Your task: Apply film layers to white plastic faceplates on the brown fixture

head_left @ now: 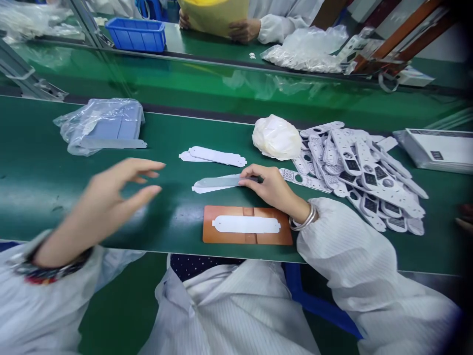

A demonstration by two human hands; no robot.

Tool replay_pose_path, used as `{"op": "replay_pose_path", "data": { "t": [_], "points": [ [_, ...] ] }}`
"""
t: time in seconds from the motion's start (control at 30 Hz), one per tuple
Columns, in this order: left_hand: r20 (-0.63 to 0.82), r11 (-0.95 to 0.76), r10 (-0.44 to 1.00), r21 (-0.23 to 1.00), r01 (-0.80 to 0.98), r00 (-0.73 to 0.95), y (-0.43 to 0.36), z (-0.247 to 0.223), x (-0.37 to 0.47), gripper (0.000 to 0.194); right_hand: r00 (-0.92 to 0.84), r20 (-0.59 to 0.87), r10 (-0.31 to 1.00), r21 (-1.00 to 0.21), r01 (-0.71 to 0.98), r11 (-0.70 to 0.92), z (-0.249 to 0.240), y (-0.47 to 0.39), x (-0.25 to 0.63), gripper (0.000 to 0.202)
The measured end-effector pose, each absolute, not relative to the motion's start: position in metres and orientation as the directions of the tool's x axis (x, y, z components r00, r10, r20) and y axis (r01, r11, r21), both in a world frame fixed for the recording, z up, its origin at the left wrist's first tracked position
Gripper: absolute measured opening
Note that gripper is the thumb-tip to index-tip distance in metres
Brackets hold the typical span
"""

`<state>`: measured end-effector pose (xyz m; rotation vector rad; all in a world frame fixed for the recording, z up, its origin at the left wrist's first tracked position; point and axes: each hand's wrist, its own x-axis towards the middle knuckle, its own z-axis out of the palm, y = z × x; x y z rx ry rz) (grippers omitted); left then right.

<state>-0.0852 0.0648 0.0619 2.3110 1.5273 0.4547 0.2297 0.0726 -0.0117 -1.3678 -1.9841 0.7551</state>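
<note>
As the right hand (273, 188) pinches a translucent strip (218, 181) by its 3 o'clock end, thumb and fingers closed on it, that strip laps over a white strip (207, 189) on the green table (166, 217). Out at 9 o'clock, the left hand (118, 199) hovers well apart, thumb and fingers spread in mid-air. Down at 5 o'clock, an orange-brown pad (229, 238) bears another strip (246, 224), lying flat. Near 12 o'clock, 2 white pieces (218, 156) overlap! A crumpled white bundle (277, 138) sits at 2 o'clock, right beside a pile of patterned panels (365, 172) sprawling at 3 o'clock, with a white box (443, 148) past it. At 10 o'clock, a clear bag (76, 129) partly covers grey-blue pieces (120, 123). Far off at 12 o'clock, a co-worker's hands (246, 30) hold something yellow (218, 15); a blue bin (136, 38) stands at 11 o'clock.
</note>
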Motion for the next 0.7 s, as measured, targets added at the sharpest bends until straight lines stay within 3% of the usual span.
{"op": "replay_pose_path", "data": {
  "t": [0.03,0.1,0.27,0.43,0.5,0.57,0.7],
  "points": [
    [-0.027,-0.392,0.877,0.536,0.748,0.479,0.069,0.053,-0.067,0.036,-0.286,0.169,0.943,-0.734,0.602,0.314,-0.012,0.071,0.23,0.007],
    [-0.002,-0.446,0.813,0.642,0.623,0.583,0.08,0.033,-0.036,0.044,-0.296,0.192,0.936,-0.733,0.591,0.338,-0.009,0.069,0.232,0.007],
    [-0.002,-0.552,0.721,0.603,0.576,0.693,0.097,0.001,-0.009,0.032,-0.113,0.256,0.96,-0.739,0.618,0.269,0.01,0.041,0.241,0.01],
    [0.16,-0.458,0.865,0.643,0.614,0.476,0.073,0.014,-0.016,0.022,-0.02,0.11,0.994,-0.748,0.656,0.096,0.011,-0.007,0.241,0.012],
    [0.124,-0.424,0.87,0.683,0.595,0.477,0.055,0.023,-0.016,0.022,-0.02,0.101,0.995,-0.734,0.674,0.088,0.003,-0.017,0.238,0.012],
    [0.017,-0.435,0.805,0.697,0.57,0.594,0.037,0.028,-0.014,0.025,0.0,0.094,0.996,-0.746,0.662,0.07,-0.004,-0.021,0.236,0.013],
    [-0.038,-0.498,0.761,0.606,0.62,0.648,0.008,0.022,-0.016,0.033,0.084,0.044,0.995,-0.813,0.583,-0.013,-0.005,-0.021,0.236,0.02]
  ]
}}
